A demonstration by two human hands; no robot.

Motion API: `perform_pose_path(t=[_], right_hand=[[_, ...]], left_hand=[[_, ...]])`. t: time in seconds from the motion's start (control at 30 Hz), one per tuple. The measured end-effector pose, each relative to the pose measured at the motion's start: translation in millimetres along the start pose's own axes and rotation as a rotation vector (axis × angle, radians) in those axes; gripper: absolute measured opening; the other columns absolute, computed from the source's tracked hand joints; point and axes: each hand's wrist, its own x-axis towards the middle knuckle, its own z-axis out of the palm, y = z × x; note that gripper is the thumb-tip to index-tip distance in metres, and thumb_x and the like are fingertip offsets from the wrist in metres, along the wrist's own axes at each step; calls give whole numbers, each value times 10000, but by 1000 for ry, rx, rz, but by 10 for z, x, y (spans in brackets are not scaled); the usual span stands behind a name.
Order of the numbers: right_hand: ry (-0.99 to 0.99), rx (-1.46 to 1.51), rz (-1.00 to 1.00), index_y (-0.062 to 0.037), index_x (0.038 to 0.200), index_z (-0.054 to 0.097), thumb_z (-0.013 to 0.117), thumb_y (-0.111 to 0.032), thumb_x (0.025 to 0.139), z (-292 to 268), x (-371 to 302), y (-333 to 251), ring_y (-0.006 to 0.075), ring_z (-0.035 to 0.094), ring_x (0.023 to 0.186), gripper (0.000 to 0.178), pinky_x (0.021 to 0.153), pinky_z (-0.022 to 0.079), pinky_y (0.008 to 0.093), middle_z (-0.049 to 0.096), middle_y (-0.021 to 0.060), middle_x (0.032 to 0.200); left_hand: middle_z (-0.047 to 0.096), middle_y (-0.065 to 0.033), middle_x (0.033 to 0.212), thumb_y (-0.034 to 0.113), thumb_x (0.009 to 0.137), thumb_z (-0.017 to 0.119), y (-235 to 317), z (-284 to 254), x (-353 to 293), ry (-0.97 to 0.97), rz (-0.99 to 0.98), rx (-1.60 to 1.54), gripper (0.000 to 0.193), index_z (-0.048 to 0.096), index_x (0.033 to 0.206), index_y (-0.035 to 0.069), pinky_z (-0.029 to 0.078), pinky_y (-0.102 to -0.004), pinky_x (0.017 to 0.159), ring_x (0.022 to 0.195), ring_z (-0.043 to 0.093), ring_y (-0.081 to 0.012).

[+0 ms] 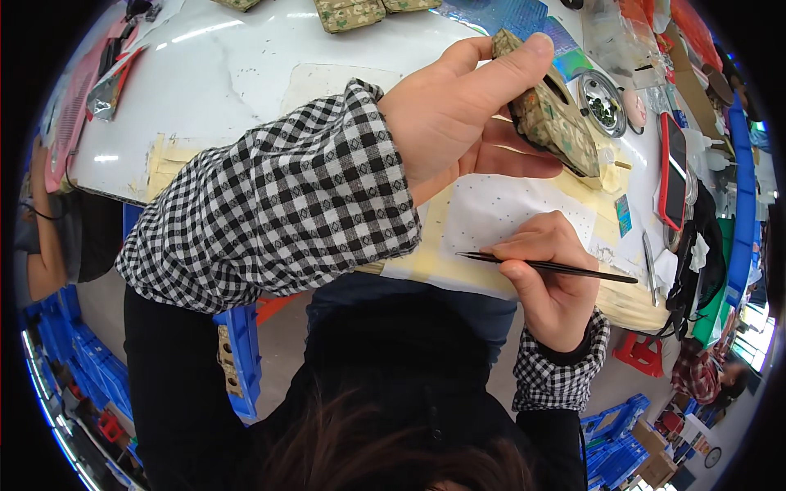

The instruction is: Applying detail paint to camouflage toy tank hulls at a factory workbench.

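A camouflage-patterned casing (565, 135) is gripped in my left hand (450, 110), raised over the table and tilted, with the thumb along its upper end and the fingers beneath. Below it, my right hand (553, 274) pinches slim black tweezers (602, 274), their fine points aimed left. Under those points lies a white sheet of paper (491, 209) dotted with several tiny dark specks. Whether the tips hold a speck is too small to tell. The paper rests on yellowish tape near the table's front edge.
Beyond the casing stands a round metal dish (602, 102) holding small dark bits. A red-cased phone (673, 172) and silver tweezers (650, 262) lie at the right. More camouflage casings (350, 12) sit at the far edge. Another person's arm (42, 254) shows at the left.
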Motion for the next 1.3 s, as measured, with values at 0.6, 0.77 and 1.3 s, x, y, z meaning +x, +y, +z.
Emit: perform_pose_path(t=[0.6,0.77,1.3], right_hand=[[0,-6,1,-3,829,685,754,-87,753,-11,-16,25,197,549,726,132,646,451,284,619,77,759],[26,34,20,-3,828,684,755,-87,751,-11,-27,19,200,549,728,135,647,450,286,623,75,756],[-9,-21,-4,-1,823,684,759,-87,747,-5,-4,19,197,548,726,137,639,447,280,616,76,755]], left_hand=[[541,-159,1077,456,893,586,-105,-141,122,-175,129,-6,643,328,1231,-25,586,-343,801,939,640,-250],[541,-161,1079,458,893,585,-141,-172,137,-210,152,-14,647,323,1235,-24,584,-344,807,942,641,-251],[539,-166,1083,459,895,581,-183,-212,156,-254,168,-18,654,311,1242,-25,581,-349,819,952,640,-257]])
